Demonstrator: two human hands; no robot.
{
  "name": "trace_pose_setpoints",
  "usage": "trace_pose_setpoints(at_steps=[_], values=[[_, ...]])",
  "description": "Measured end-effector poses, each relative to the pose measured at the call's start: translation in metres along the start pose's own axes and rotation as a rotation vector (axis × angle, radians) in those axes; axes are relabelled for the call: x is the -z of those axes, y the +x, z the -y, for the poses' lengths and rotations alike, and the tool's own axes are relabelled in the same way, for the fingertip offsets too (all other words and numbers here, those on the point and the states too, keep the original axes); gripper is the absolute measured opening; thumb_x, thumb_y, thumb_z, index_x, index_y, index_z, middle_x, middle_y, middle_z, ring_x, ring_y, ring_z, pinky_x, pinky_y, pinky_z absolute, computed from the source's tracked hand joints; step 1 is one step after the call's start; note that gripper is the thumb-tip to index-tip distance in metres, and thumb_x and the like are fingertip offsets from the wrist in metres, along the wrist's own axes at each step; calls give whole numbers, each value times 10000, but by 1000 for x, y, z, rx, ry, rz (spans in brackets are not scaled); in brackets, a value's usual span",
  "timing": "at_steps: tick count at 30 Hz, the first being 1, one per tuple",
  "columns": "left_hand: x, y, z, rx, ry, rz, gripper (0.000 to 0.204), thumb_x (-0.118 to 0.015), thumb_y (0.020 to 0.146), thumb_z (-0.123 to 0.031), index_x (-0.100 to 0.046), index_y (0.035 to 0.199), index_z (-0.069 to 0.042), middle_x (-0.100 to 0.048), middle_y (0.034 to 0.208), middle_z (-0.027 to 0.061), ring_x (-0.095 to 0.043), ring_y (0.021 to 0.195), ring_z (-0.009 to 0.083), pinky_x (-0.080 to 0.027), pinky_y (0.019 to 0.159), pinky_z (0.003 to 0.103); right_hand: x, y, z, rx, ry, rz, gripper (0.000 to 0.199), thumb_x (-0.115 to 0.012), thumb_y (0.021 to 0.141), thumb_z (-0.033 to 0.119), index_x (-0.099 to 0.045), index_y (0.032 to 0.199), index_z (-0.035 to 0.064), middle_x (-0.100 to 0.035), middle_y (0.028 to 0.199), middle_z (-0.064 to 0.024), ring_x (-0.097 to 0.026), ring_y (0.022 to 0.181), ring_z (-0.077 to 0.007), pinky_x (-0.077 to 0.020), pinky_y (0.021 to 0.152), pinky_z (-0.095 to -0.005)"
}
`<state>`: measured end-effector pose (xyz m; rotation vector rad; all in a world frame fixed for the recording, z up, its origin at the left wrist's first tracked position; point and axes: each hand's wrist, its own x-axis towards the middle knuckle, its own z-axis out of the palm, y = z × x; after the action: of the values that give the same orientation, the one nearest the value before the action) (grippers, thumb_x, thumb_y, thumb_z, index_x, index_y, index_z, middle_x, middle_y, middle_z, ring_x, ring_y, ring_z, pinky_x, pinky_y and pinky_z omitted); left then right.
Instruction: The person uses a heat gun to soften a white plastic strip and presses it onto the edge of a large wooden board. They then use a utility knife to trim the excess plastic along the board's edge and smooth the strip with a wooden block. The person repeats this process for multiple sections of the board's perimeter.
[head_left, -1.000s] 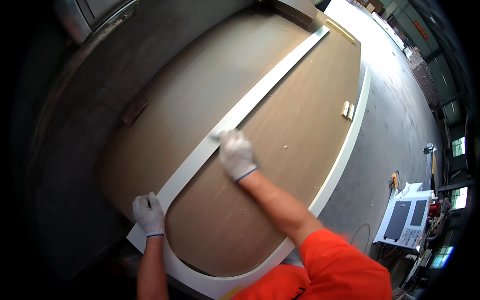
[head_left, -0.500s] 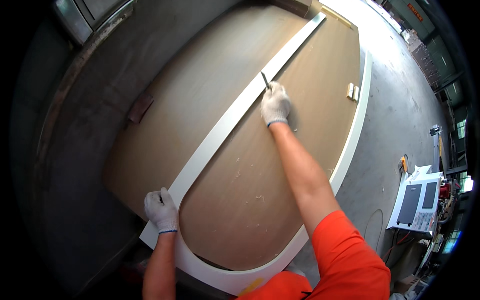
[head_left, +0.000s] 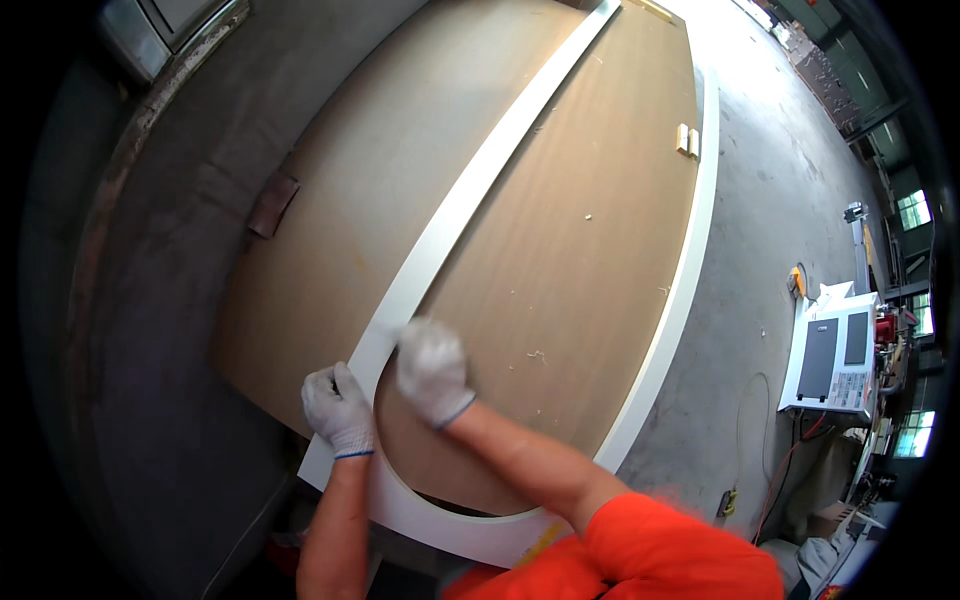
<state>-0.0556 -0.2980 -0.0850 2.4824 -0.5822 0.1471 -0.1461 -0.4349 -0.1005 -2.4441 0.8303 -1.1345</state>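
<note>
A white frame (head_left: 455,215) with a long straight bar and a rounded near end lies on a brown board (head_left: 590,270). My left hand (head_left: 338,410), in a white knit glove, is closed on the frame's outer edge at the near left corner. Close beside it my right hand (head_left: 433,370), gloved too and smeared by motion, is closed at the bar's inner edge where the curve starts. The thin dark tool that showed in my right hand a moment before is blurred and barely visible now.
Small shavings (head_left: 537,356) are scattered over the board. Two pale blocks (head_left: 687,140) sit by the right rail. A reddish-brown block (head_left: 273,206) lies at the board's left edge. To the right, a white machine (head_left: 828,355) with cables stands on the grey floor.
My right hand has swept from far up the bar toward me, down to beside my left hand. My left hand keeps its place on the frame. The whole view has shifted slightly.
</note>
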Motion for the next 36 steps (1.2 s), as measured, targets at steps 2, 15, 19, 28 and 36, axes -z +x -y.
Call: trace_pose_setpoints(at_steps=[2,15,19,28,36], values=[[0,2,4,2,-112,-19,233,-657,1006,-203,-715,914,3,-696,993,167,-662,960,368,-524,896,487,3,-7,7,88,202,31,161,-616,897,68,-642,1055,51,-655,935,-192,-640,792,-370,-504,697,-504],[3,3,5,-106,-110,15,138,-667,983,-128,-720,987,-1,-700,1002,149,-677,964,339,-542,894,448,-6,161,-188,-131,-338,-17,139,-611,968,138,-687,1077,99,-693,1026,-188,-691,933,-400,-585,795,-513],[6,1,11,-105,-107,6,115,-675,971,-110,-713,980,-1,-698,997,146,-673,959,340,-542,896,450,-2,60,-71,142,-214,108,113,-641,898,119,-630,1009,98,-627,890,-139,-653,832,-333,-556,667,-481],[103,-57,102,-108,-14,126,190,-724,912,-80,-707,1078,10,-669,1125,196,-628,1098,407,-506,1008,509,4,141,-158,-93,-457,-106,52,-614,971,107,-651,996,82,-669,973,-152,-670,864,-363,-572,719,-496],[114,-96,124,545,-586,303,513,-633,1039,-106,-409,1462,80,-559,1333,174,-584,1199,229,-488,1063,370,-3,43,-29,36,-292,139,189,-605,886,50,-608,1067,104,-630,978,-141,-644,890,-348,-572,692,-469]])
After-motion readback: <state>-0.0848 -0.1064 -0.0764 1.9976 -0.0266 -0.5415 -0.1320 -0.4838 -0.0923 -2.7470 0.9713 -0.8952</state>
